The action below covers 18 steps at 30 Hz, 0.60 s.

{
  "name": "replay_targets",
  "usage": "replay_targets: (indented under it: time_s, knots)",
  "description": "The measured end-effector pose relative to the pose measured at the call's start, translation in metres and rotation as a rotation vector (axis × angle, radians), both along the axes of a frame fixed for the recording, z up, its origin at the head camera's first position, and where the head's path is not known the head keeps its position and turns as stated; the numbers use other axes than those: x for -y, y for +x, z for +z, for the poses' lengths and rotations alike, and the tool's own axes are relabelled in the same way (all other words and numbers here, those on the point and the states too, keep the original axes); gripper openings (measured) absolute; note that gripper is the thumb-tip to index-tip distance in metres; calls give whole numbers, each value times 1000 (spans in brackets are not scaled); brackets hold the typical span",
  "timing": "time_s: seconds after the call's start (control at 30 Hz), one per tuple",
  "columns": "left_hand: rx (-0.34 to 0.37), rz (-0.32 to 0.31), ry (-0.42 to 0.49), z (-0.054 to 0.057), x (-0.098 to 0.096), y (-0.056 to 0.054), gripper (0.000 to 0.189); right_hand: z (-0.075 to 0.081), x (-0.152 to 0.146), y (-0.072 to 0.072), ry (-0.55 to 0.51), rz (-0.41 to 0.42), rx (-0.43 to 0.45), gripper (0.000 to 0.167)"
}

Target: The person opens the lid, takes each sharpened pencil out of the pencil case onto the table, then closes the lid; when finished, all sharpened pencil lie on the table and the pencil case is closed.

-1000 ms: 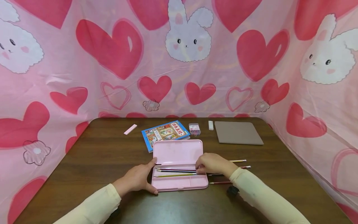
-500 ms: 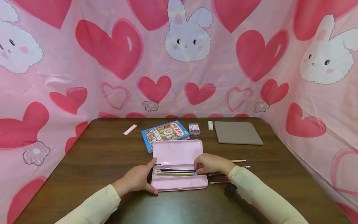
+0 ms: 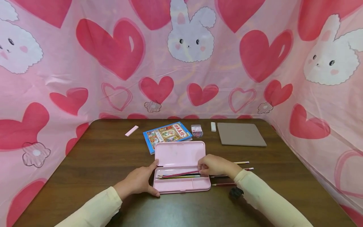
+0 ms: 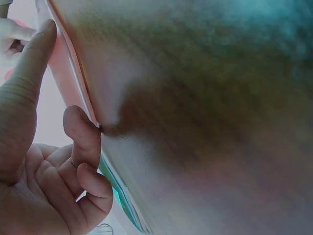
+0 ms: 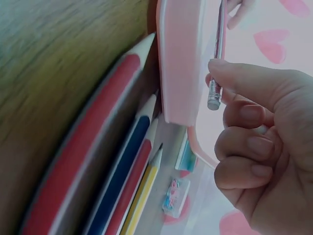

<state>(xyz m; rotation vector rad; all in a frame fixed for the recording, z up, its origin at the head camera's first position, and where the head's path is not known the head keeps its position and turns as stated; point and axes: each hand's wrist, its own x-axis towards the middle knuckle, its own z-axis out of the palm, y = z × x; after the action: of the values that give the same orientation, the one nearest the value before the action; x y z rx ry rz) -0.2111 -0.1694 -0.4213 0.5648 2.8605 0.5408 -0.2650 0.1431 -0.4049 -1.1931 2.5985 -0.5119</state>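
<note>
A pink pencil case (image 3: 174, 186) lies with its lid (image 3: 180, 154) raised at the back. My left hand (image 3: 138, 180) holds its left end, thumb at the front corner and a finger at the back corner. My right hand (image 3: 216, 165) pinches a red pencil (image 3: 181, 173) between thumb and index finger, near its eraser (image 5: 213, 104). That pencil slants across the case's long compartment, eraser end higher than the tip. Beneath it lie other pencils, among them an olive-yellow pencil (image 3: 178, 177). In the right wrist view the other right fingers are curled toward the palm.
Several pencils lie on the table right of the case, including a red one (image 3: 222, 184) and a yellow one (image 3: 242, 162). Behind are a blue picture book (image 3: 167, 134), a small clear box (image 3: 197, 130), a white block (image 3: 213, 126), a pink strip (image 3: 131, 130) and a grey-brown board (image 3: 241, 135).
The olive-yellow pencil has shifted back against the others. The red pencil's eraser end has risen in my right hand, so it now slants over them. My left hand stays put.
</note>
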Motion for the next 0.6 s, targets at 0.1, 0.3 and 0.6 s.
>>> replay_targets:
  time_s: [0.1,0.3,0.6]
  knots:
    - [3,2,-1,-1,0,-1,122,3,-6,2,-27,2,-37,6]
    - [12,8,-5,-1,0,-1,122,7,-17,3,-61,-15,-102,6]
    - [15,5,-7,-1,0,-1,123,11,-42,8,-76,-53,-121,5]
